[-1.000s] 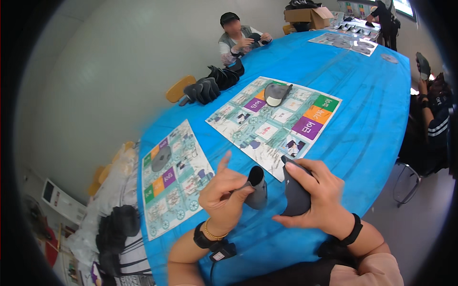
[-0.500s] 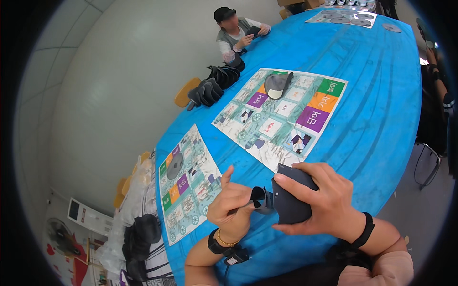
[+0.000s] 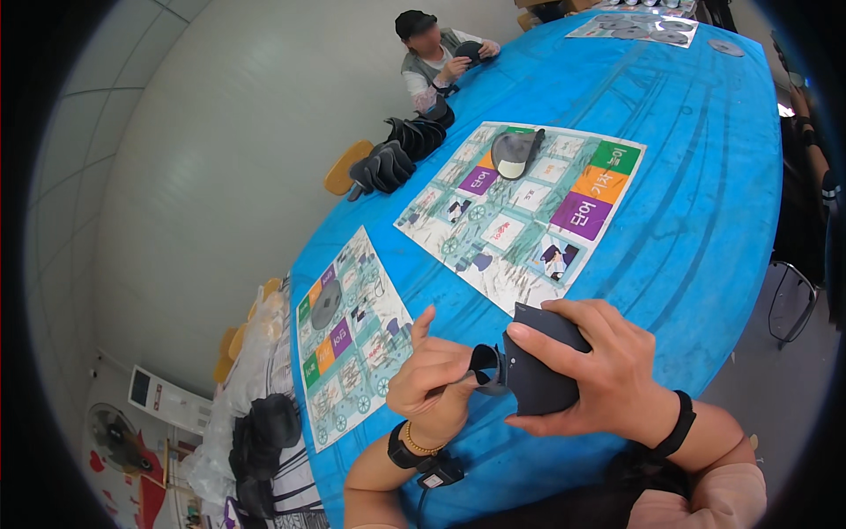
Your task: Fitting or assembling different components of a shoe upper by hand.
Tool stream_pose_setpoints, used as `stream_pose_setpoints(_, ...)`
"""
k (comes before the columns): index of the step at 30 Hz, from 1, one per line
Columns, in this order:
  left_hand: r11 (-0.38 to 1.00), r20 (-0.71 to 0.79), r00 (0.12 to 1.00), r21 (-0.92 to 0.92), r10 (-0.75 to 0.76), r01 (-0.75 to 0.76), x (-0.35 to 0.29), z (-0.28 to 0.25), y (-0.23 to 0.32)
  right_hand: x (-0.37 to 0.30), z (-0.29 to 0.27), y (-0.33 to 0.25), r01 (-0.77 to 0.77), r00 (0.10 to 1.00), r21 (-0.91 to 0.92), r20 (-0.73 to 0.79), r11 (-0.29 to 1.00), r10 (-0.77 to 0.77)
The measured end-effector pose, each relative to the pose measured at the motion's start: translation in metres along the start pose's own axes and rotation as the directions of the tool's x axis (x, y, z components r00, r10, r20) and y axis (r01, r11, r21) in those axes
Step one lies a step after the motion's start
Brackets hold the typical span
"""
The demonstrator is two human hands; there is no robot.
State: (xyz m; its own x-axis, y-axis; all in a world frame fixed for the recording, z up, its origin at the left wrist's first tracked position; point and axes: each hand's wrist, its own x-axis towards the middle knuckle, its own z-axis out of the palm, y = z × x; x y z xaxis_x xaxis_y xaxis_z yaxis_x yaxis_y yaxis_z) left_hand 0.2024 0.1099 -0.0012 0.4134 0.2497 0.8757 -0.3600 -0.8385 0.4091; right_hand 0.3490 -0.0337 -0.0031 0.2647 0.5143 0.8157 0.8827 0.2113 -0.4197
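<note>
My right hand (image 3: 608, 370) is wrapped round a dark grey, smooth, slightly curved piece (image 3: 544, 357), thumb across its face and fingers over its far edge. A small pale dot marks that face. From its left side a dark curled strip (image 3: 486, 368) bends into an open loop. The strip's outer end is pinched in my left hand (image 3: 429, 379), whose index finger points up, clear of it. Where strip and piece meet is too small to make out. Both hands are above the near part of the blue-covered table (image 3: 705, 247).
Two printed sheets (image 3: 595, 181) (image 3: 352, 353) lie ahead and left, bearing a dark rounded piece (image 3: 517, 154) and a grey disc (image 3: 326, 304). Black curved pieces (image 3: 397, 154) line the left edge. A person (image 3: 432, 57) sits far left holding a dark piece. A metal-framed chair (image 3: 793, 304) stands right.
My hands and the piece are nearly unchanged. The whole view has shifted slightly. The seated person's hands have moved a little around their dark piece.
</note>
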Motion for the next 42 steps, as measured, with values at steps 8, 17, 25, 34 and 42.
stream_pose_setpoints(8, 0.999, 0.008, 1.000, -0.046, 0.002, -0.002, 0.000, -0.001, -0.001, 0.000, 0.001, 0.001, 0.004, 1.000, 0.012, 0.004, 1.000, -0.004)
stream_pose_setpoints(17, 1.000, 0.025, 1.000, -0.026, -0.005, 0.006, 0.001, -0.001, 0.001, 0.002, 0.000, 0.001, 0.007, 1.000, 0.019, 0.013, 1.000, -0.007)
stream_pose_setpoints(25, 0.999, 0.033, 0.999, 0.008, 0.043, -0.043, -0.001, 0.000, 0.002, -0.001, 0.000, 0.001, 0.002, 1.000, 0.027, 0.029, 1.000, -0.003)
stream_pose_setpoints(34, 0.997, 0.105, 0.992, 0.039, 0.067, -0.071, 0.012, -0.006, 0.009, 0.001, 0.002, 0.000, 0.001, 0.999, 0.029, 0.040, 1.000, -0.002)
stream_pose_setpoints(42, 0.999, 0.136, 0.990, 0.029, 0.037, -0.041, 0.020, -0.005, 0.016, 0.000, -0.001, 0.001, -0.006, 0.996, 0.052, 0.090, 0.999, 0.001)
